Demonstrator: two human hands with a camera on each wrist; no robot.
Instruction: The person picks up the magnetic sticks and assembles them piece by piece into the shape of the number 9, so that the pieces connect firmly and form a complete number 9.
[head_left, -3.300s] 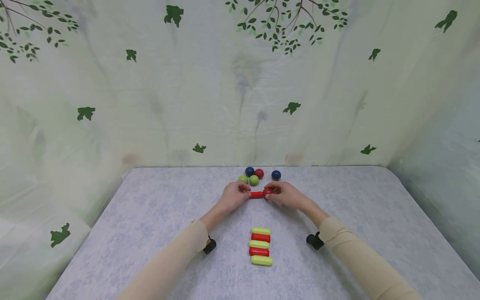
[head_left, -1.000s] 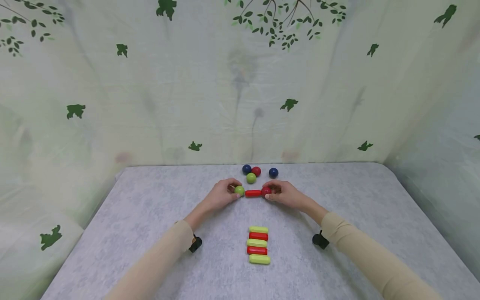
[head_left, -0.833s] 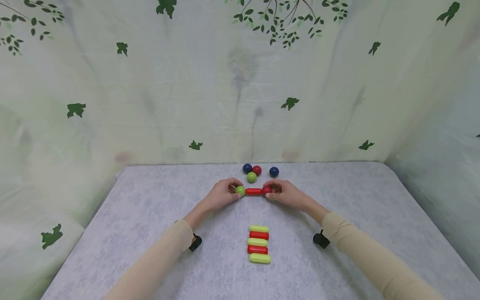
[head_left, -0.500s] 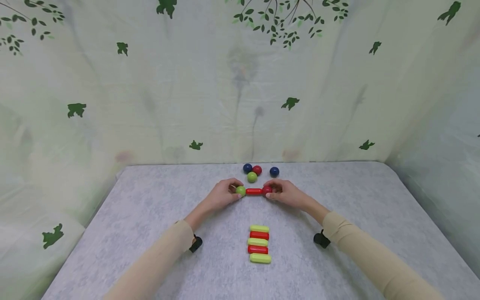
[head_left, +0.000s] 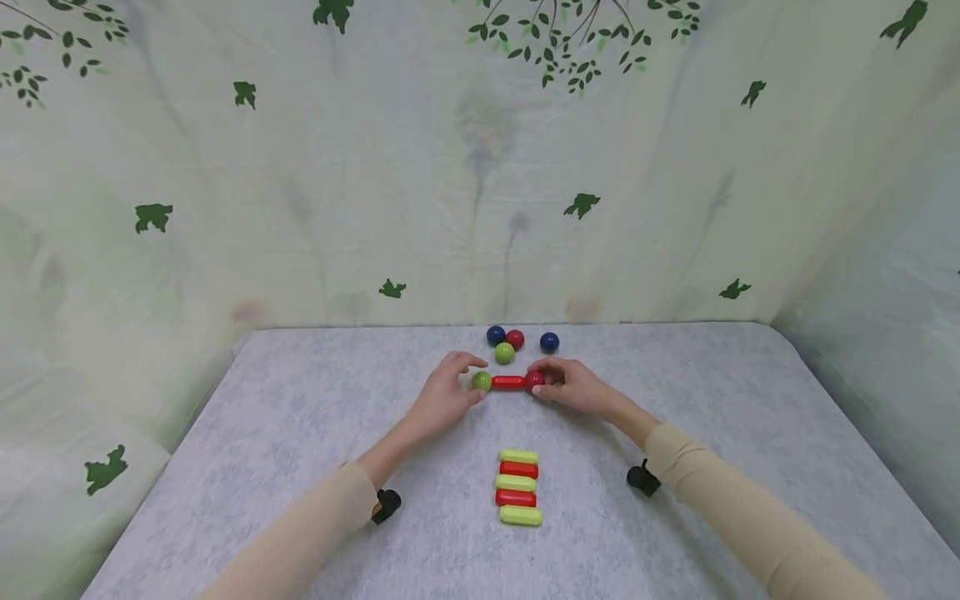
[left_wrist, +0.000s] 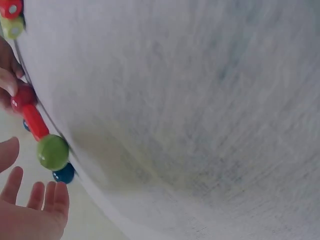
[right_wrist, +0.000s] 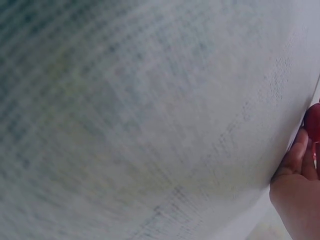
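A red stick (head_left: pixel 507 382) joins a green ball (head_left: pixel 482 381) on its left end to a red ball (head_left: pixel 534 380) on its right end. My right hand (head_left: pixel 576 388) pinches the red ball between thumb and fingers. Around the green ball my left hand (head_left: pixel 444 395) is spread, thumb and fingers apart. In the left wrist view a gap shows between the left fingers (left_wrist: pixel 61 196) and the green ball (left_wrist: pixel 53 152). Only the red ball (right_wrist: pixel 313 122) and part of the right hand (right_wrist: pixel 300 185) show at the edge of the right wrist view.
Behind the joined piece lie a loose green ball (head_left: pixel 505 352), a red ball (head_left: pixel 514 339) and two blue balls (head_left: pixel 496 335). Nearer me, several yellow-green sticks (head_left: pixel 521 516) and red sticks (head_left: pixel 516 497) form a column on the grey table (head_left: pixel 315 533). A leaf-patterned curtain (head_left: pixel 420 167) hangs behind.
My left hand brought a green ball to the red stick's left end, the two met, and its fingers have now let go. The right hand keeps hold of the red ball.
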